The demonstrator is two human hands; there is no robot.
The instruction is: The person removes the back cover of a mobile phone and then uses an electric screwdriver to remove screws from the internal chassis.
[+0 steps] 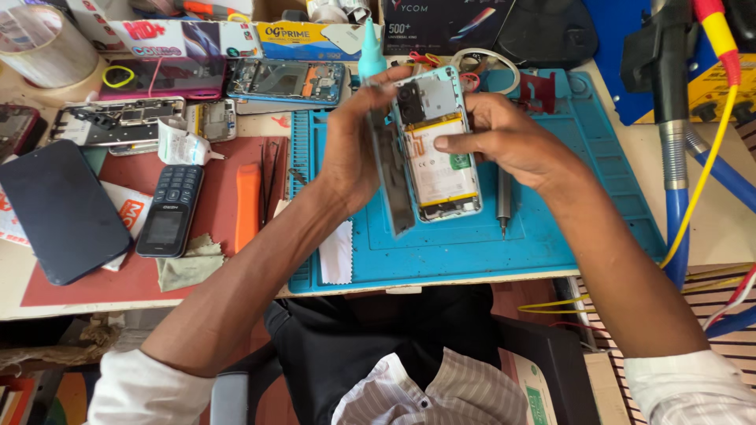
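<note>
Head view: my left hand [346, 149] grips the thin back cover [391, 185], my right hand [504, 142] pinches the opened phone [437, 149], both above the blue mat [472, 252] on the bench. Cover seems bendy; phone fragile, best held by edges.

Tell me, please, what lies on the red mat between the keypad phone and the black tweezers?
In the head view, an orange plastic pry tool lies between the keypad phone and the black tweezers.
</note>
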